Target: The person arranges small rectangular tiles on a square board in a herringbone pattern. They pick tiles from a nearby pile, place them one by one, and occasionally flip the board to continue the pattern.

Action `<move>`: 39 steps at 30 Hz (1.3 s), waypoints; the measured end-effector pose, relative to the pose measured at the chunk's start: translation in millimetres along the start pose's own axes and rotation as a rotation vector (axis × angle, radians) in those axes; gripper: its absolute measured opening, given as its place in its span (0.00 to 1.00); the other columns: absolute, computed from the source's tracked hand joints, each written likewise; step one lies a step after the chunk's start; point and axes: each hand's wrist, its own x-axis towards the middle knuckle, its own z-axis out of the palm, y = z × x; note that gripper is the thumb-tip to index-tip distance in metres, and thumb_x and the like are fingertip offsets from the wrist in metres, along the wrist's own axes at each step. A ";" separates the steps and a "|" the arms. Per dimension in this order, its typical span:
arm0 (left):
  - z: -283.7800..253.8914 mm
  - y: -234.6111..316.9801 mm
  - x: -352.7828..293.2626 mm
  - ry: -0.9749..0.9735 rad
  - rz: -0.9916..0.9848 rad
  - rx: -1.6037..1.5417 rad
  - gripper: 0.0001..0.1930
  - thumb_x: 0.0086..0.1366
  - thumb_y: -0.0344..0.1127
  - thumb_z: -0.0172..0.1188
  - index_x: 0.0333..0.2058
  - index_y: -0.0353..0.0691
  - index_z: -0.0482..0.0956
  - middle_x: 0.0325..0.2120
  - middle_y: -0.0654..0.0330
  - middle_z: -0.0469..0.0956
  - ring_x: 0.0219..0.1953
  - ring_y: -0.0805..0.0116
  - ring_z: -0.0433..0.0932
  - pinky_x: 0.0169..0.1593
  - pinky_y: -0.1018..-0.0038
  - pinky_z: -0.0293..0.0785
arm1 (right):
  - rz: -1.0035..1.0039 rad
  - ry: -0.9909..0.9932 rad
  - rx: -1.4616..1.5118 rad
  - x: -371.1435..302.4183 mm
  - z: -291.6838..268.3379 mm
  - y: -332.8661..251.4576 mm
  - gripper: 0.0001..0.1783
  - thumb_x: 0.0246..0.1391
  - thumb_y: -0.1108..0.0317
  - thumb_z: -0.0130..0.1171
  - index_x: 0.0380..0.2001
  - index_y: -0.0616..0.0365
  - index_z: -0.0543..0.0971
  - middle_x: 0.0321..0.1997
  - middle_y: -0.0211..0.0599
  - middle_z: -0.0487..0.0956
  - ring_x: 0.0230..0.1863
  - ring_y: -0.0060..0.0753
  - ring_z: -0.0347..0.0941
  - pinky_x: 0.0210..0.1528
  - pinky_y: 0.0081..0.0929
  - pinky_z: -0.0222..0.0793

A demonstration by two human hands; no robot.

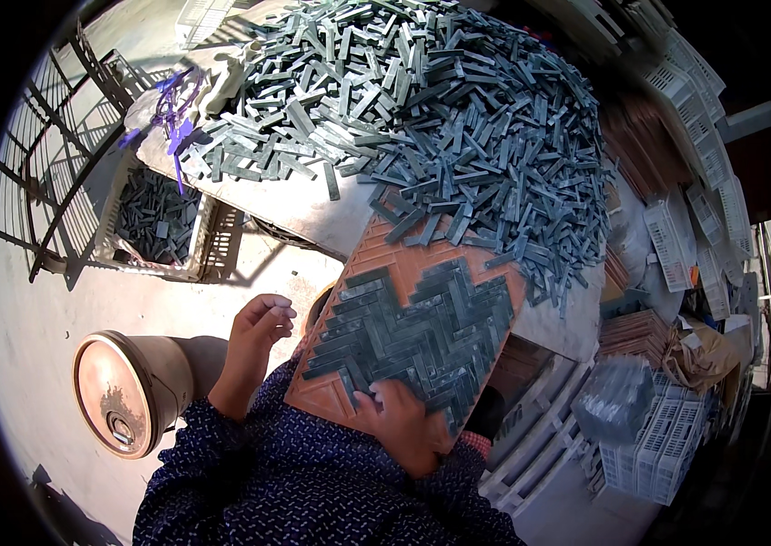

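Observation:
An orange-brown grooved board (317, 400) lies tilted in front of me, its far end under a big heap of dark grey-green stone strips (485, 136). Strips laid in a herringbone pattern (413, 332) fill much of the board's grooves; bare grooves show at its near left corner and far end. My right hand (399, 420) rests over the near edge of the pattern, fingers curled; whatever lies beneath them is hidden. Left of the board, my left hand (261, 341) is raised in the air, fingers bent together with the thumb against them, and no strip shows in it.
A pale table (312, 214) carries the heap. On the floor at left stand a lidded round bucket (121, 391) and a crate (199, 246) of strips, near a metal railing (58, 173). Stacked white crates (649, 446) and stacked brown boards (635, 337) line the right.

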 end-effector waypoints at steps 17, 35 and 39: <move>40.4 -11.3 -15.9 -0.264 0.292 0.693 0.06 0.60 0.24 0.55 0.36 0.33 0.77 0.30 0.59 0.78 0.33 0.74 0.77 0.37 0.79 0.72 | -0.057 0.067 -0.076 13.2 10.9 -1.7 0.07 0.47 0.69 0.59 0.23 0.55 0.70 0.23 0.35 0.71 0.25 0.39 0.71 0.24 0.33 0.68; 106.5 16.7 80.2 -0.156 0.791 1.096 0.06 0.54 0.25 0.59 0.31 0.36 0.74 0.27 0.54 0.74 0.27 0.57 0.75 0.30 0.67 0.71 | 0.051 0.076 0.343 4.3 -18.1 -1.3 0.08 0.47 0.71 0.61 0.27 0.58 0.71 0.25 0.39 0.74 0.24 0.41 0.73 0.24 0.33 0.66; 134.0 6.2 119.6 -0.099 0.980 1.206 0.09 0.50 0.26 0.61 0.32 0.36 0.72 0.27 0.53 0.73 0.28 0.52 0.74 0.31 0.63 0.70 | 0.153 0.064 0.386 -6.5 -43.4 -5.7 0.08 0.47 0.71 0.62 0.27 0.60 0.73 0.26 0.41 0.75 0.24 0.41 0.73 0.25 0.31 0.67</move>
